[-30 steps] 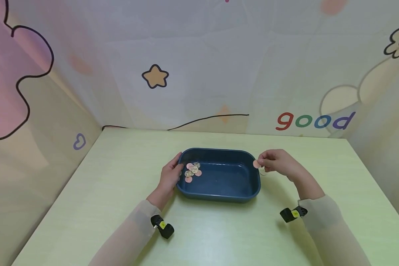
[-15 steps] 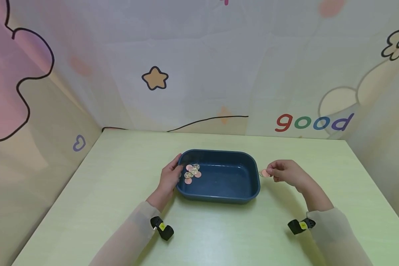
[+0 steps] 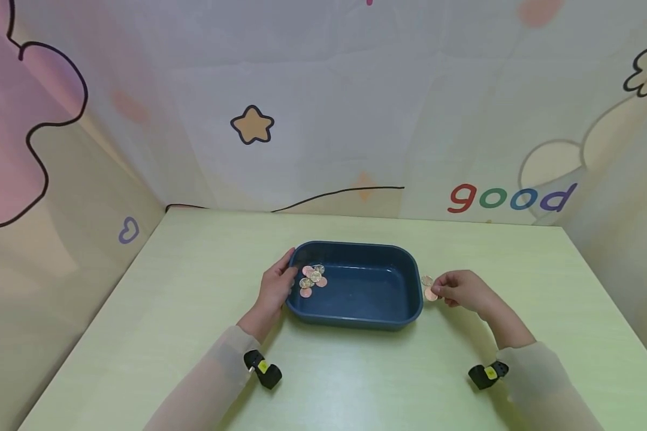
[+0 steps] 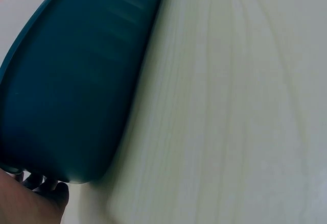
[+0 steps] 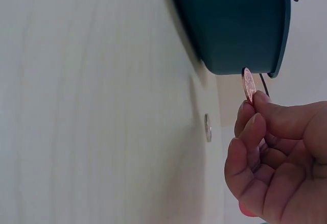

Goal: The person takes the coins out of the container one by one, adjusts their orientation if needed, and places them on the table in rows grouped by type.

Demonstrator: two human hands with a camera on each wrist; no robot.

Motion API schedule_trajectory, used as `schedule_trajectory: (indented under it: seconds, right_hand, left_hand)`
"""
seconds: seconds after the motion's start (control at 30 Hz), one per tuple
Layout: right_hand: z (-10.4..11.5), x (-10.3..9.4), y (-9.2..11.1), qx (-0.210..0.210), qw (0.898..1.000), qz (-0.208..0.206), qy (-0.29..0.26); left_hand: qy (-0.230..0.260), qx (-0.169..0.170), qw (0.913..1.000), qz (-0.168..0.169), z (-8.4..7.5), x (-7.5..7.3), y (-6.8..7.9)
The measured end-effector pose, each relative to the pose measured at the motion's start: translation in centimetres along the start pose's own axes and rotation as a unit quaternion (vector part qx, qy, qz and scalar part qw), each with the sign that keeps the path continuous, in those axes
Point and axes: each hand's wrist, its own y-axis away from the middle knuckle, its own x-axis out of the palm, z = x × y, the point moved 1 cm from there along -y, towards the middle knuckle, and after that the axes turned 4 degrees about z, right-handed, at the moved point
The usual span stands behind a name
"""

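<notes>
My left hand [image 3: 273, 290] grips the left end of a dark blue rectangular tray [image 3: 366, 287], thumb at the rim; its fingers are mostly hidden behind the tray's outer wall. Several copper-coloured and pale gold coins [image 3: 314, 278] lie in a loose heap at the left end inside. To the right of the tray, my right hand [image 3: 463, 291] pinches a copper-coloured coin [image 5: 249, 84] between thumb and fingertips, just outside the tray wall. A pale coin [image 3: 427, 280] lies on the table close to the tray's right end; the right wrist view shows it apart from the hand.
The pale green-yellow table [image 3: 356, 377] extends around the tray. A printed cloth backdrop [image 3: 323, 120] rises behind the table's far edge and along both sides.
My right hand, still pinching the copper-coloured coin, has moved from the tray's right rim to the right and nearer the body. The pale coin now shows more fully. Left hand and tray stay nearly still.
</notes>
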Motion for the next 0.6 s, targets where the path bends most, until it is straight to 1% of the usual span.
schedule_trajectory:
  seconds: [0.43,0.6]
  right_hand:
    - [-1.0,0.3,-0.2,0.019,0.999,0.005,0.043]
    - [-1.3,0.4,-0.2,0.022,0.998,0.005,0.059]
  left_hand:
    - [0.002,0.005,1.0,0.004,-0.3,0.0,0.3]
    - [-0.002,-0.001,1.0,-0.003,-0.2,0.1,0.2]
